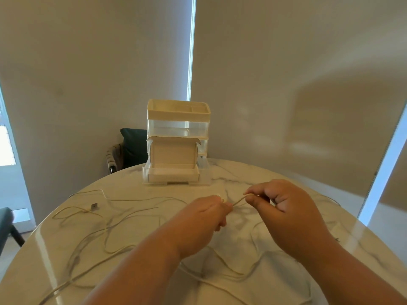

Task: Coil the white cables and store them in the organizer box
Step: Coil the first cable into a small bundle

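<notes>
Loose white cables (141,199) are spread in tangled, overlapping loops across the marble table (356,236), right up to the near edge and under both forearms. One short stretch of cable (239,200) is held just above the tabletop between the two hands: it is pinched between the thumb and forefinger of the right hand (284,208), while the left hand (204,219) is curled around the other end of the stretch (how much is gathered inside that fist cannot be told). No finished coil is seen, so the work is judged to be at its start. The organizer box (177,128) stands at the far edge of the table, well apart from the hands, with its bottom drawer (174,176) pulled out and a small open-lidded box apparently set in it. Trouble is most likely to come from the crossings: if the held strand is drawn in quickly, a neighbouring loop could be caught and a knot tightened. The small grey connector (94,205) on the left could be dragged along and snagged, and strands near the rim could be pulled off the table.
</notes>
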Demonstrator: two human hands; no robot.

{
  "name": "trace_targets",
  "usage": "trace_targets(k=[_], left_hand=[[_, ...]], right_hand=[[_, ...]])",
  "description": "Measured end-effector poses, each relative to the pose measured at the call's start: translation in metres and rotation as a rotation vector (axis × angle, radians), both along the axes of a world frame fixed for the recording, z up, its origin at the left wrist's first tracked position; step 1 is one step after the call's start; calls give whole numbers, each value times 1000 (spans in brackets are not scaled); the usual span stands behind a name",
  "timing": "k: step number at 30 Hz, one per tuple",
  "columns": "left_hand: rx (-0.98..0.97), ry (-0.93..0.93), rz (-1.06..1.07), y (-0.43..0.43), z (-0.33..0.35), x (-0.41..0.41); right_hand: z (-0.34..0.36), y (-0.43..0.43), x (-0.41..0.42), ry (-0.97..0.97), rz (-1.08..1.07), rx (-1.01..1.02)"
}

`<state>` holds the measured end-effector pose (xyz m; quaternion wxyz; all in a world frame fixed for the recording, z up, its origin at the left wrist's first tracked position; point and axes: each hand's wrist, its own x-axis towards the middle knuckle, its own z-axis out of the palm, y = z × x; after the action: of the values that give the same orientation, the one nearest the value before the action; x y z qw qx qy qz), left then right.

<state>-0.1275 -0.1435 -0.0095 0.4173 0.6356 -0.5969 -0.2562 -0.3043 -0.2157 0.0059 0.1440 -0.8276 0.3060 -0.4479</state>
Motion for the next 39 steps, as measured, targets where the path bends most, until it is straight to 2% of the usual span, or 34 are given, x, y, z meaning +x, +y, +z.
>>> trace_targets(k=[7,12,20,28,31,33,36,39], left_hand=[[65,-185,-188,-1,0,-8],[119,-144,-281,2,3,-7],[169,25,-331,6,2,-11],[164,274,-385,10,7,-14],[60,356,-325,8,8,-14],[-3,493,-281,8,7,-14],[-55,923,-267,9,9,-16],[-131,1260,-247,7,12,-12]], right_hand=[[1,-7,-3,-85,2,-13],[-2,-12,-3,-142,66,51],[-4,-9,-2,-221,115,2],[-12,-18,1,-286,137,214],[-13,-19,4,-265,165,316],[-18,-18,10,-214,221,440],[-28,-14,21,-242,388,653],[-33,-7,29,-252,484,704]])
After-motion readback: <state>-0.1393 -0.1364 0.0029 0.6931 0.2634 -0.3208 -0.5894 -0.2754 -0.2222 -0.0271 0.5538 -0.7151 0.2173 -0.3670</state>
